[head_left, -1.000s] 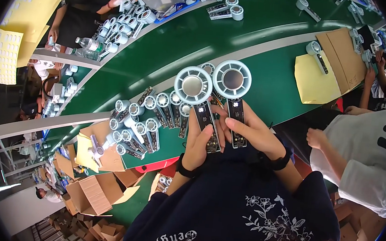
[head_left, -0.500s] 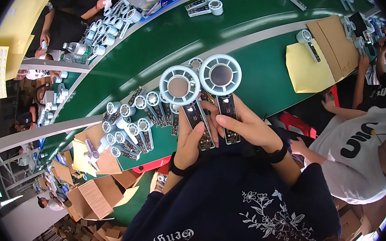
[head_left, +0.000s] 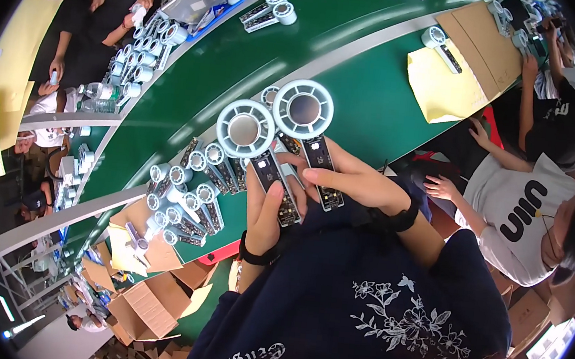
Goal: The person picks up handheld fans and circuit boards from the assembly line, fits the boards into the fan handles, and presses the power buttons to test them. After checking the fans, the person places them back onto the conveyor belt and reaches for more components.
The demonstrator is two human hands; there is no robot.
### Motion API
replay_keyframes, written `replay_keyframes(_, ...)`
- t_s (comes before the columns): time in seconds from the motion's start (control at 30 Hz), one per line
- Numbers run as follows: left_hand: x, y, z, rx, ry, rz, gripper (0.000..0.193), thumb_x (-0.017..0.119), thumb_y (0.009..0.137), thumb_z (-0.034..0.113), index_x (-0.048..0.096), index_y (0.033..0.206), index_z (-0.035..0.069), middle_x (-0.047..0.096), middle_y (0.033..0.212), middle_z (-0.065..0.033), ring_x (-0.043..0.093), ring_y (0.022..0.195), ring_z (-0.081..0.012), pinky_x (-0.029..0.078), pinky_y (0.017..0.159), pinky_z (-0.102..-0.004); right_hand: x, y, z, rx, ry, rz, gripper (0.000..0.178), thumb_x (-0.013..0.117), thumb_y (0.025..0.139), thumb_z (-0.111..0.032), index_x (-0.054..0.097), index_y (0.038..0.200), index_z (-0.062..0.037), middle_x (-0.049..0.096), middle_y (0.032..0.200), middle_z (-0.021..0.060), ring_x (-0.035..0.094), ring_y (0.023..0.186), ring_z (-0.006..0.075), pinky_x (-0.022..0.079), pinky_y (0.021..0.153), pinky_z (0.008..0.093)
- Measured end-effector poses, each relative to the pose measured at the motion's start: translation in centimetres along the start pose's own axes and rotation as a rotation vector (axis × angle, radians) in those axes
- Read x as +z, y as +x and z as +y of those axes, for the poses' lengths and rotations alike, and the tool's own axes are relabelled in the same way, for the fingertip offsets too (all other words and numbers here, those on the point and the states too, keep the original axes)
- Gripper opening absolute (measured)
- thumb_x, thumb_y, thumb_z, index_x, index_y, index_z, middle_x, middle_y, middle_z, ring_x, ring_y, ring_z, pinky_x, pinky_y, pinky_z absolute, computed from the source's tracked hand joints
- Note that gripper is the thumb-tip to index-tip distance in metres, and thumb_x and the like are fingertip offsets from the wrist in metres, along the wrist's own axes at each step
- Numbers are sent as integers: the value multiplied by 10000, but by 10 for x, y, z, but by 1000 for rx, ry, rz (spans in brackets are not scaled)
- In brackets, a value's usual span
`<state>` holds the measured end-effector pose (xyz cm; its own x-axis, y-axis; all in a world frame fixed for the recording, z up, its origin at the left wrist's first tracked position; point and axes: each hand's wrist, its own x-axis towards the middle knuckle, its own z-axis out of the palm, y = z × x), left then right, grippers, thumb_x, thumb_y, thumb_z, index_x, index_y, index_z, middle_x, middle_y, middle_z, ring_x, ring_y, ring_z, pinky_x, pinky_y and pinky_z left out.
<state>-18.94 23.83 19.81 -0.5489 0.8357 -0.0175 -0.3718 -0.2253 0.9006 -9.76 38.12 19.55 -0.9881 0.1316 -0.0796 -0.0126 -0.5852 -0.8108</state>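
Observation:
Each of my hands holds a pale blue handheld fan unit with a round, spoked head and a bare black circuit board along its handle. My left hand (head_left: pixel 262 222) is closed around the handle of the left fan unit (head_left: pixel 276 191), thumb lying on the board. Fingers of my right hand (head_left: pixel 363 183) wrap the right fan unit (head_left: pixel 321 165), its thumb across the board. Both heads point away from me, side by side, the right one slightly higher. Another fan unit (head_left: pixel 269 96) shows partly behind them. Several similar fan units (head_left: pixel 192 201) lie clustered on the green table to the left.
A green conveyor belt (head_left: pixel 356 37) curves past beyond a metal rail. Yellow paper (head_left: pixel 441 94) and cardboard (head_left: pixel 483 53) lie on the right, with one fan unit on the paper. Open cartons (head_left: pixel 151 305) stand lower left. A co-worker in white (head_left: pixel 505 214) sits at right; others work across the belt.
The view has shifted, so the surroundings and both held fan units appear farther left. My grip on each looks the same. The co-worker in white at right has changed posture slightly.

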Motion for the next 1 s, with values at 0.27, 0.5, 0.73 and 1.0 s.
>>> replay_keyframes(0.27,8,5,-9,33,57,86,536,402,963,311,240,1366,-2,496,1055,-158,521,557,-156,422,383,-245,2,-3,-4,-35,2,-29,596,498,944,-169,181,1416,10,516,1193,112,508,703,94,443,665,231)
replay_keyframes(0.5,1,5,-10,-45,-62,71,484,432,956,243,225,1321,1,522,1031,-165,523,592,-152,435,458,-246,0,-6,-6,-29,-100,-1,616,497,943,-171,158,1426,8,528,1073,99,535,709,104,443,638,230)
replay_keyframes(0.73,7,4,-8,-60,-75,16,495,463,944,210,222,1326,7,511,1051,-163,530,635,-153,436,477,-243,1,-7,1,-51,43,-3,602,517,937,-188,202,1412,6,525,1040,87,520,722,97,429,624,225)
replay_keyframes(1.0,-1,5,-12,8,49,-49,523,472,938,201,202,1342,8,508,1074,-162,530,644,-148,450,463,-246,-3,-8,1,-92,-113,21,500,459,967,-200,259,1376,8,513,1030,65,500,710,93,416,620,213)
